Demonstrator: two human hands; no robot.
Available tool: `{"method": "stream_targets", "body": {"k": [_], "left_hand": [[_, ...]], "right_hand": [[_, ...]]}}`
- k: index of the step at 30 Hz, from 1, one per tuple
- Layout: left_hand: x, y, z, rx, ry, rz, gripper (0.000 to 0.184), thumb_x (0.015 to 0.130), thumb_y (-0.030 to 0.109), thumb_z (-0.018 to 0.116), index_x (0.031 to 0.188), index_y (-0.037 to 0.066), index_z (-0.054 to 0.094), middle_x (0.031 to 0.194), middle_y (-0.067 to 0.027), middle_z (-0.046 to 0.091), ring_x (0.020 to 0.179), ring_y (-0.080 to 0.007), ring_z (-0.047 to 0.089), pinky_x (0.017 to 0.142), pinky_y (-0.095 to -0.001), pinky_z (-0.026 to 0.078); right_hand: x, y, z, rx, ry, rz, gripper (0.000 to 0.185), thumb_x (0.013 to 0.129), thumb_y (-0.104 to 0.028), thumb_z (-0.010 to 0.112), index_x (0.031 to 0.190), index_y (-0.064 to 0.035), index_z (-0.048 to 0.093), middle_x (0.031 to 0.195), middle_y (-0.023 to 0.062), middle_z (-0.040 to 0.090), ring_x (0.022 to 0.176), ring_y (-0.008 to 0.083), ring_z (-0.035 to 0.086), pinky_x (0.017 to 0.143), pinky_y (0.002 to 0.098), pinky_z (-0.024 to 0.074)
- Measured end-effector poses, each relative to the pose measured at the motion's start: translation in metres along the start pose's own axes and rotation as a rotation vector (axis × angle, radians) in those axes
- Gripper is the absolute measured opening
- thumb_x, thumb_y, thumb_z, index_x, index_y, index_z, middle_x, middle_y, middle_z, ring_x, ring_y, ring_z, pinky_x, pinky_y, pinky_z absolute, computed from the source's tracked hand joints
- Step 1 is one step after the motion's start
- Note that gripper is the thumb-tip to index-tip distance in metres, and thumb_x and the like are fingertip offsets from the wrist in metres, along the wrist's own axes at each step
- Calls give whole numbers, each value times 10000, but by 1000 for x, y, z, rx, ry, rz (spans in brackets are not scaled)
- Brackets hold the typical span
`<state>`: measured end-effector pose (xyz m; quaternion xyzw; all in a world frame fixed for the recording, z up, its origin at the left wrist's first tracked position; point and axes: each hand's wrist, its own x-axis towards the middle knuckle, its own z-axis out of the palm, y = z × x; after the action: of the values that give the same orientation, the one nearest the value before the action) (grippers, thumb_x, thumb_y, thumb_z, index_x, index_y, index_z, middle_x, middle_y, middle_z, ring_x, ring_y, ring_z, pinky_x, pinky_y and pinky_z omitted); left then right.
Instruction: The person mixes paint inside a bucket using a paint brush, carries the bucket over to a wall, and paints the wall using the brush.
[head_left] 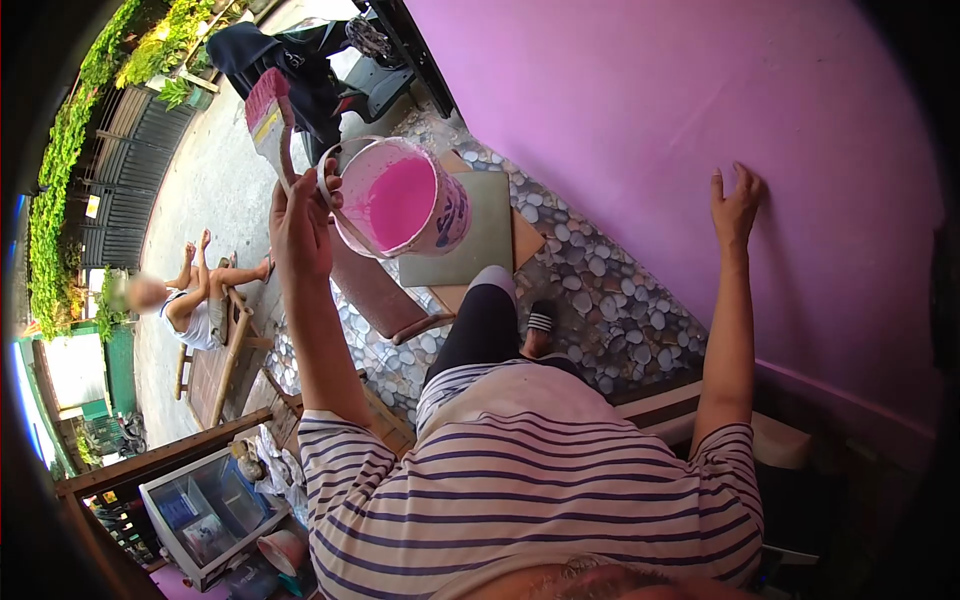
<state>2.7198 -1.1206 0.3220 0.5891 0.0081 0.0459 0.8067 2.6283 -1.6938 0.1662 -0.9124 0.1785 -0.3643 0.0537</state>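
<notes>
Concrete yard (215, 160), with a person (205, 303) seated, lies leftmost. Left hand (300, 225): fingers curled around the paintbrush (270, 125) and, apparently, the bucket handle (347, 218). Judged step: between strokes; next move calls for parting paintbrush from bucket (455, 215). Paintbrush long axis runs forward, bristles (267, 90) leading. Pink paint (400, 205): just right. Right hand (736, 205): empty, fingers spread, at the pink wall (650, 130); contact unclear.

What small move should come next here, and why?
Probably bring the right hand over to take the paintbrush: the left hand holds both that and the bucket of pink paint, while the right, at the wall, appears to hold nothing.
</notes>
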Motion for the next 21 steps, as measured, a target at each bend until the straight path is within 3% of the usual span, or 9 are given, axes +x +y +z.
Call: {"method": "stream_targets", "body": {"k": [8,10,14,15,19,21], "left_hand": [[54,27,-15,207,25,90,222,945,138,581,1099,-16,538,1036,-161,649,823,-153,622,651,-242,494],[66,34,-11,259,66,120,230,914,196,635,1050,15,591,957,-101,681,715,-84,581,636,-222,472],[99,28,-26,230,120,126,233,893,204,657,1040,30,605,799,-42,636,661,-71,560,602,-213,445],[106,26,-33,252,112,97,248,918,147,615,1094,-14,548,942,-113,639,761,-115,608,629,-224,486],[139,4,-48,217,125,103,245,894,177,643,1061,7,586,852,-76,638,720,-104,596,614,-223,462],[163,-18,-65,199,88,51,251,904,171,629,1077,-3,575,898,-90,636,753,-111,602,630,-238,472]], "right_hand": [[9,4,-6,54,-23,85,426,817,-291,714,1111,-23,560,1111,191,529,1070,375,502,920,479,421],[10,0,-11,63,-4,71,434,816,-285,711,1120,-24,544,1110,192,527,1075,373,499,916,477,425],[11,-15,-11,39,-21,165,438,817,-272,708,1124,-18,528,1113,189,524,1079,375,496,912,477,424],[10,-19,-10,15,-48,219,429,824,-262,702,1126,-15,524,1115,189,522,1080,378,494,912,479,423],[34,-64,10,86,-83,211,372,845,-216,678,1110,-9,519,1113,187,516,1075,380,488,913,484,421],[54,-118,1,288,-97,61,316,861,-172,657,1089,-8,513,1095,186,507,1068,373,483,914,475,424]]}}
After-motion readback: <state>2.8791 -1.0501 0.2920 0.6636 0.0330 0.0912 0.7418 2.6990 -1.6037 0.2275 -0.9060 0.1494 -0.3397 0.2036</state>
